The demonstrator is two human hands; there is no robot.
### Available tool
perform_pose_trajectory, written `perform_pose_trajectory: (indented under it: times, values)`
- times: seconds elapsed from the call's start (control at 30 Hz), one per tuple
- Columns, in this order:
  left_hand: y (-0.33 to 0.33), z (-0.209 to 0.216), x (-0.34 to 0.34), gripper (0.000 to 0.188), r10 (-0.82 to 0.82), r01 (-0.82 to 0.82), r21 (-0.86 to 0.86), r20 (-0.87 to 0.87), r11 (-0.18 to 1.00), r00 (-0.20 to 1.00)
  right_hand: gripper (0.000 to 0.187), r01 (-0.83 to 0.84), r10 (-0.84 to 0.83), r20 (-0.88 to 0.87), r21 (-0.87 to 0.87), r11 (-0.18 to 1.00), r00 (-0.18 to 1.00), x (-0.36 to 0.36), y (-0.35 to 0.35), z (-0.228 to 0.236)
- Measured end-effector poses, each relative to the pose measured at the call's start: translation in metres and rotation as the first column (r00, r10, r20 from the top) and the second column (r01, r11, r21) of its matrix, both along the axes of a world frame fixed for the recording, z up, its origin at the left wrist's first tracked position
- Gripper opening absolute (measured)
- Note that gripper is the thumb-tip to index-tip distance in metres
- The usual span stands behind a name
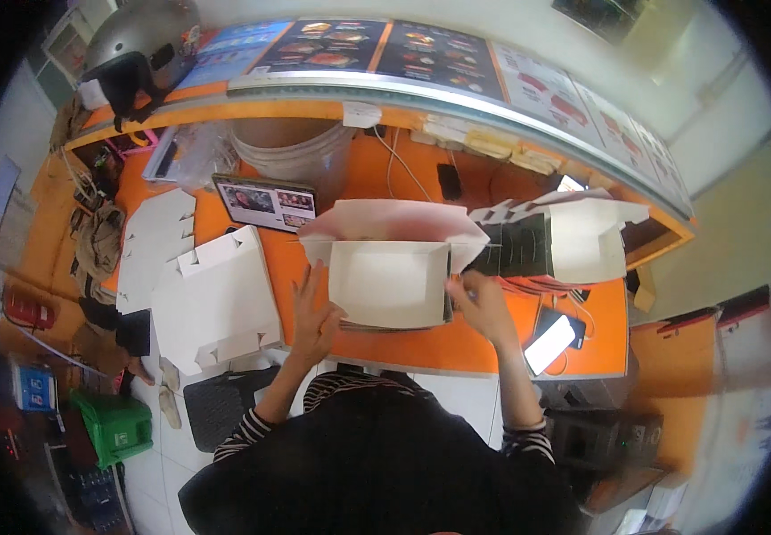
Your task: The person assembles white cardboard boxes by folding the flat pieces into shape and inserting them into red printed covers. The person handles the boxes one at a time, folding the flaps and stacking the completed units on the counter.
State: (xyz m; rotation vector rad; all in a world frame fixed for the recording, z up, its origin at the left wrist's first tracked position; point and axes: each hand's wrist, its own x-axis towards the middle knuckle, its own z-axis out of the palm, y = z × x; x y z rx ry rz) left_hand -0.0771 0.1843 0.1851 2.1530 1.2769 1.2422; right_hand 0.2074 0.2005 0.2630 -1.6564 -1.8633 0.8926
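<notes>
In front of me on the orange counter stands a folded paper food box [388,281], white inside, its lid flap [385,220] raised at the back. My left hand [314,316] is at the box's left side, fingers stretched and apart, lightly against its edge. With bent fingers, my right hand [485,306] grips the box's right wall near the front corner. The fingertips there are partly hidden. Flat white box blanks [216,303] lie in a pile to the left. At the right is a stack of formed boxes [586,241], dark and red outside.
Behind the box are a tablet [265,203] showing pictures and a large pale bucket [292,147]. A lit phone [550,346] lies at the counter's right front, beside cables. A grey helmet [140,49] rests on the raised shelf. A green bin [114,426] stands on the floor.
</notes>
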Motion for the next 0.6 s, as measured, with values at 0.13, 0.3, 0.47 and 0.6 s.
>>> perform_pose_trajectory:
  times: [0.13, 0.3, 0.47, 0.6]
  values:
    - [0.028, 0.009, -0.009, 0.025, -0.107, 0.124, 0.111, -0.146, 0.986, 0.983, 0.045, 0.350, -0.352, -0.005, 0.123, 0.929, 0.936, -0.023, 0.036, -0.002]
    - [0.064, 0.002, 0.015, 0.072, -0.215, 0.200, 0.098, 0.184, 0.975, 0.959, 0.041, 0.356, -0.335, -0.127, 0.232, 0.905, 0.934, -0.027, 0.053, -0.034]
    - [0.062, -0.007, 0.023, 0.088, -0.200, 0.191, 0.062, 0.219, 0.980, 0.955, 0.033, 0.308, -0.280, -0.135, 0.294, 0.905, 0.951, -0.021, 0.051, -0.038]
    - [0.062, -0.015, 0.020, 0.087, -0.189, 0.175, 0.078, 0.243, 0.982, 0.952, 0.027, 0.229, -0.225, -0.057, 0.384, 0.894, 0.973, -0.024, 0.040, -0.031]
